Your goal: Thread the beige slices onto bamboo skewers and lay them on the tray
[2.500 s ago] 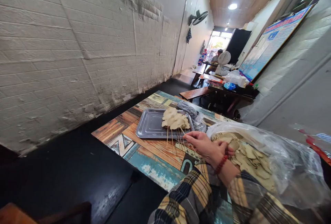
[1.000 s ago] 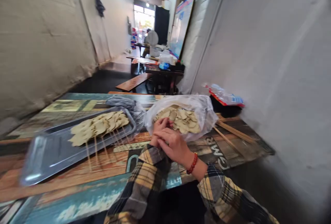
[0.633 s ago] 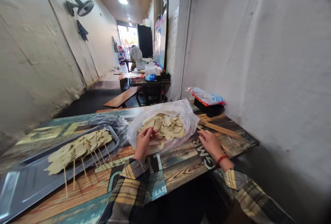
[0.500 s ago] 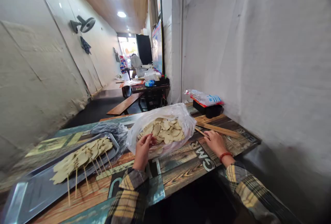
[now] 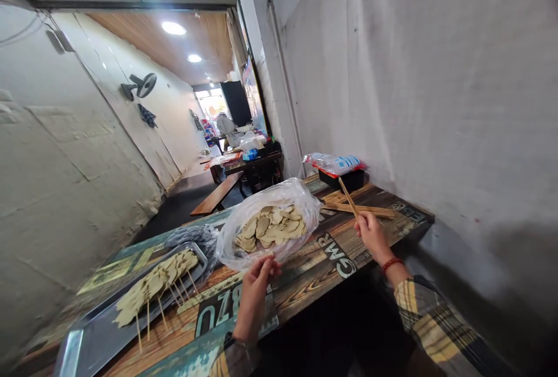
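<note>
My right hand [image 5: 370, 234] grips a few bamboo skewers [image 5: 347, 196] together, raised at a slant over the table with their far ends up and to the left. My left hand [image 5: 258, 284] is in front of the plastic bag [image 5: 311, 196], thumb and fingers drawn together; whether anything is pinched there is hidden. Inside the open bag lies a heap of pale, flat slices [image 5: 272, 226]. More skewers [image 5: 377, 210] rest on the table beyond my right hand. To the left, skewered slices [image 5: 157, 281] lie in a row on a metal tray [image 5: 89, 339], stick ends over its near edge.
A crumpled grey plastic bag [image 5: 192, 236] lies behind the tray. At the far right of the wood-patterned table [image 5: 300, 295] stands a black container [image 5: 355, 178] with a plastic packet [image 5: 337, 163] on top. A wall [image 5: 414, 104] borders the right side.
My right hand has lifted skewers off the table and tilted them upward. My left hand has drawn back from the slices toward the bag's near edge. The view has shifted slightly.
</note>
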Available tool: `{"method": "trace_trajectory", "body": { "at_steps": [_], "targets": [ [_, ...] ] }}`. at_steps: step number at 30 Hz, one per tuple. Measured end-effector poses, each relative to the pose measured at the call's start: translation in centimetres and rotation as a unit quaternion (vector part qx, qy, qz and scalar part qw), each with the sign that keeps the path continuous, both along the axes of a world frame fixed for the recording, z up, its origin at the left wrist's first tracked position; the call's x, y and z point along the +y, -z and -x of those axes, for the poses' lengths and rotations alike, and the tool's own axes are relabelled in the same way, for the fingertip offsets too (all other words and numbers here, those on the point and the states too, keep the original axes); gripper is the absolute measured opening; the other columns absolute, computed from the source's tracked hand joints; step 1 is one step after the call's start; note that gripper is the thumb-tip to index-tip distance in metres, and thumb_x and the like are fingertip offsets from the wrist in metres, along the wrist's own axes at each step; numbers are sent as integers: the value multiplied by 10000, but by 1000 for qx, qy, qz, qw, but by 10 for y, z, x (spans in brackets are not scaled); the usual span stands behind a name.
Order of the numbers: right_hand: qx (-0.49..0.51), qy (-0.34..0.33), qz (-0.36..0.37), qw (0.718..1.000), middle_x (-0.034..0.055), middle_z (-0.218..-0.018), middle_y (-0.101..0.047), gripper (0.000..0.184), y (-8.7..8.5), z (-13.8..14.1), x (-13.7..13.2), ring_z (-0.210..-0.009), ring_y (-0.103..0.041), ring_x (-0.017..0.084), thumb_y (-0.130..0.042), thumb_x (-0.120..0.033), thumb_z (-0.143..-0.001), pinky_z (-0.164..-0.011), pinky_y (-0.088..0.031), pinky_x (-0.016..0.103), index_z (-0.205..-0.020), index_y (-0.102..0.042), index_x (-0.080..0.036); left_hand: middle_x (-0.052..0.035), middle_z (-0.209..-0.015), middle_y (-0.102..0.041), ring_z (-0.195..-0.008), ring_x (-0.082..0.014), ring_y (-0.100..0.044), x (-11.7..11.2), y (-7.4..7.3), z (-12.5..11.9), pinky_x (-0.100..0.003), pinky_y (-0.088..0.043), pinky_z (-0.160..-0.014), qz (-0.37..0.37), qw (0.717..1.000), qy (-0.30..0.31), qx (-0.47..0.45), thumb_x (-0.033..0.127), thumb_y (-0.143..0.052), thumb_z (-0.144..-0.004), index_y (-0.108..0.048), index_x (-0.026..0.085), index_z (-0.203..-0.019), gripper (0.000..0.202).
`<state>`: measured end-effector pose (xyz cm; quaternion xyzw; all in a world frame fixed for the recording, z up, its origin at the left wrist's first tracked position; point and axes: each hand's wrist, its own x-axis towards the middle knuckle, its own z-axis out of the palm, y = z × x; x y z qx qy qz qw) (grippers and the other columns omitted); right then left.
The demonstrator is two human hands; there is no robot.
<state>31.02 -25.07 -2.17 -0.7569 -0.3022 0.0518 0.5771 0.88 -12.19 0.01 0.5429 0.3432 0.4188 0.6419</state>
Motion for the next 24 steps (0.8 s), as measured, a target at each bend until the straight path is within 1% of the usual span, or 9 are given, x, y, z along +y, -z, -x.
{"method": "trace_trajectory", "body": {
  "at_steps": [3,6,7,8,11,14,18,21,24],
  "targets": [
    [69,-63,-88,992,43,-811,-664,483,-7,46,7,-709,-667,199,-362,-586,-957,-679,-558,331,-1084,-587,-178,-63,-775,-737,-671,-184,-638,-27,1,-10,-309,-512,-698,-38,998,27,40,550,-807,-679,-754,165,-902,448],
    [138,-144,-145,969,46,-858,-700,447,-8,108,11,-792,-706,210,-486,-624,-913,-753,-590,346,-1040,-591,-209,-65,-792,-733,-738,-199,-630,-56,6,-16,-302,-485,-734,-124,984,62,114,423,-753,-748,-759,175,-825,259],
    [172,-174,-168,955,43,-885,-711,420,-6,127,11,-827,-716,213,-529,-617,-904,-785,-594,353,-1030,-586,-221,-66,-825,-736,-767,-202,-629,-63,9,-16,-300,-477,-748,-152,976,75,139,381,-741,-755,-762,176,-824,218],
    [239,-200,-212,926,38,-905,-717,389,-4,145,9,-857,-719,219,-609,-594,-876,-817,-593,366,-1013,-589,-230,-59,-822,-726,-755,-195,-611,-69,12,-15,-293,-464,-733,-176,967,84,165,352,-734,-755,-758,171,-818,193],
    [368,-237,-265,859,26,-928,-733,373,4,181,2,-889,-718,223,-764,-538,-797,-837,-587,366,-976,-622,-243,-26,-693,-636,-674,-158,-521,-78,22,-3,-270,-398,-657,-217,944,85,233,341,-671,-815,-701,147,-692,232],
    [392,-239,-260,850,37,-927,-745,365,12,191,-6,-880,-716,221,-804,-524,-771,-833,-580,357,-947,-662,-238,-13,-619,-568,-630,-140,-474,-82,25,12,-268,-359,-630,-230,929,114,266,379,-558,-915,-634,145,-611,391],
    [408,-216,-248,852,51,-961,-761,367,19,186,-17,-889,-730,242,-810,-519,-767,-828,-588,385,-969,-684,-241,-34,-689,-620,-674,-155,-516,-86,21,23,-276,-356,-650,-279,900,149,299,358,-463,-976,-646,156,-676,405],
    [375,-209,-219,876,67,-958,-773,359,25,181,-24,-867,-736,265,-798,-521,-775,-796,-598,405,-960,-695,-231,-44,-732,-641,-717,-161,-553,-91,17,23,-270,-374,-674,-316,874,169,328,292,-441,-981,-621,169,-687,366],
    [329,-214,-198,898,79,-944,-780,331,31,177,-27,-854,-736,279,-762,-519,-813,-765,-605,411,-948,-694,-225,-61,-779,-650,-743,-165,-572,-94,19,24,-268,-385,-686,-369,839,145,372,227,-425,-973,-585,178,-684,334]
  ]
}}
